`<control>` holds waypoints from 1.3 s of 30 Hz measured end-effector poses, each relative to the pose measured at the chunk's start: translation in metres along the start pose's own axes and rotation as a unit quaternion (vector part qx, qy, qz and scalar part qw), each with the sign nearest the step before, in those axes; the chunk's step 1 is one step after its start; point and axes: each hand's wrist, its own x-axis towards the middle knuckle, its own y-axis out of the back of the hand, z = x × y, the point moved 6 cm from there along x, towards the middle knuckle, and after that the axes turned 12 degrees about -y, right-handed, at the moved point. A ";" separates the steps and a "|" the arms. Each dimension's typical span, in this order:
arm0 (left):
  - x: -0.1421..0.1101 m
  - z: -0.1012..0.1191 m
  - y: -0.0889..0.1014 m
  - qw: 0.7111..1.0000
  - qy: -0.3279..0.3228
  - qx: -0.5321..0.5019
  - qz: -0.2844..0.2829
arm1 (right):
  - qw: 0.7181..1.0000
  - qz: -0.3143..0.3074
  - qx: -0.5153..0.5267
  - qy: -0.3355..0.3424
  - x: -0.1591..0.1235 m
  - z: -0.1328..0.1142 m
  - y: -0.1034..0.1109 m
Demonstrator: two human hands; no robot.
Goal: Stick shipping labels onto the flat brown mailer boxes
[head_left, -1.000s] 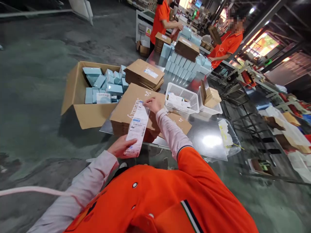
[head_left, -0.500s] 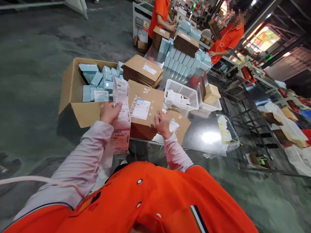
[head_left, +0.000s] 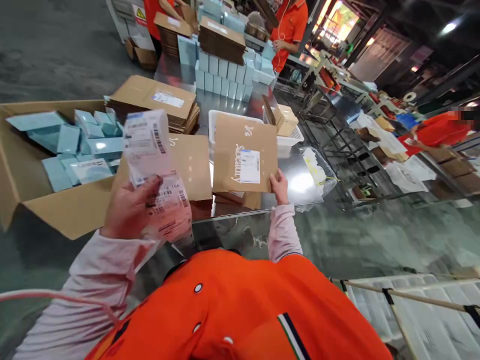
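The right hand (head_left: pixel 280 187) pinched a flat carton (head_left: pixel 245 141) over the table (head_left: pixel 300 184), extending toward ten o'clock from its grip; the left hand (head_left: pixel 127 210) (farther, at nine) clasped a label strip (head_left: pixel 171 202) running eleven-to-five.

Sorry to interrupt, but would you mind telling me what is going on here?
The person's left hand holds a strip of printed labels. Their right hand has a flat cardboard piece bearing a shipping-style label in its grip, near one corner. To the left, an open carton holds light-blue boxes, and stacks of cardboard lie on the metal table.
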 end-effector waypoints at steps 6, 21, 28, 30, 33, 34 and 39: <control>-0.047 -0.035 -0.019 0.998 0.052 -0.014 -0.031 | 0.946 -0.315 0.005 0.075 -0.082 -0.045 -0.096; -0.055 -0.043 0.010 0.994 -0.014 0.079 0.071 | 0.888 -0.414 0.020 0.200 -0.157 -0.117 -0.175; -0.038 -0.067 0.010 0.997 0.065 0.021 0.041 | 0.897 -0.369 -0.018 0.242 -0.134 -0.142 -0.209; -0.039 -0.084 0.004 0.986 0.155 -0.051 -0.043 | 0.911 -0.307 -0.053 0.271 -0.106 -0.157 -0.228; -0.054 -0.105 0.003 0.965 0.217 -0.124 -0.080 | 0.922 -0.241 -0.160 0.259 -0.061 -0.174 -0.263; -0.062 -0.110 0.005 0.963 0.225 -0.130 -0.079 | 0.923 -0.228 -0.188 0.248 -0.050 -0.177 -0.274; -0.106 -0.112 0.028 0.970 0.227 -0.055 -0.072 | 0.860 -0.248 -0.292 0.338 -0.061 -0.176 -0.306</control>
